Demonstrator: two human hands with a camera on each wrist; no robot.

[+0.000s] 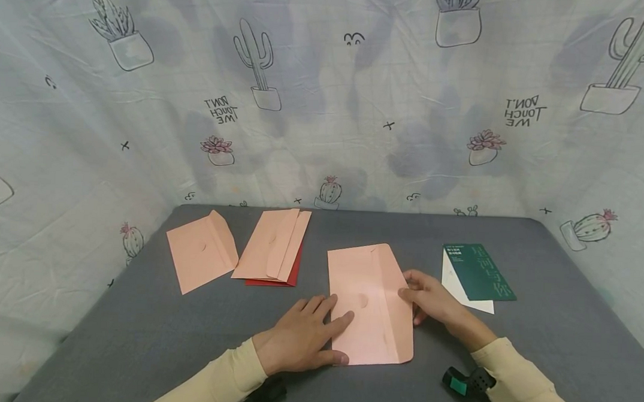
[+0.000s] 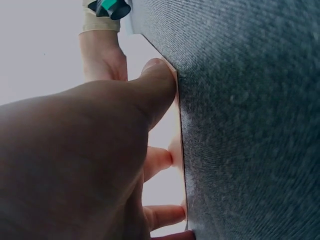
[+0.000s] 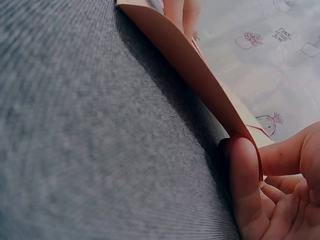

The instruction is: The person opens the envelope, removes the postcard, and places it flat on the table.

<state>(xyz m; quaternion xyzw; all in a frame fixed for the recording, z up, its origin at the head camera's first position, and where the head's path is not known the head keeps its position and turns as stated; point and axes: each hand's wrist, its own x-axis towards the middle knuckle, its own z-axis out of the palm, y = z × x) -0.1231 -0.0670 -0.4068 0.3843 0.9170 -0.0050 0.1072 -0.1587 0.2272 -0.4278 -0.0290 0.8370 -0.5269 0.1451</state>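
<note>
A pink envelope lies before me on the grey table, its flap unfolded toward the right. My left hand rests on its left edge with fingers spread and the thumb near the bottom corner. At the flap's outer edge, my right hand pinches the paper between thumb and fingers. The right wrist view shows that flap raised off the cloth, with a finger beneath it. In the left wrist view the left thumb presses at the envelope's rim.
Two more pink envelopes lie at the back left, one with its flap open and one over a red piece. A dark green card overlaps a white one at the right. A printed curtain hangs behind the table.
</note>
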